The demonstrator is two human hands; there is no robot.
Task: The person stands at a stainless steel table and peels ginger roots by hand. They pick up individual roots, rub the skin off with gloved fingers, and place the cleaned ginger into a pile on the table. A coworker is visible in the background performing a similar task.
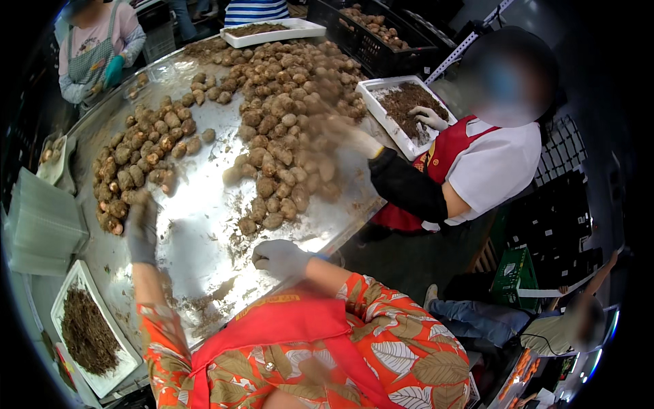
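Note:
My left hand (142, 230), in a grey glove and blurred, is at the near edge of a pile of small taro corms (138, 148). A blurred brown corm lies at its fingertips; whether I grip it is unclear. My right hand (282, 258), also gloved in grey, is curled over the metal table (189, 225) near its front edge. Its palm faces down and is hidden, and nothing shows between its fingers. Beyond it spreads a larger heap of brown, hairy taro corms (286, 107).
White foam trays of brown scraps stand at the lower left (130, 353), far edge (311, 29) and right (375, 102). Stacked clear plastic containers (46, 225) line the left. A co-worker's gloved hand (357, 140) reaches over the heap from the right. Another person (99, 56) works at the far left.

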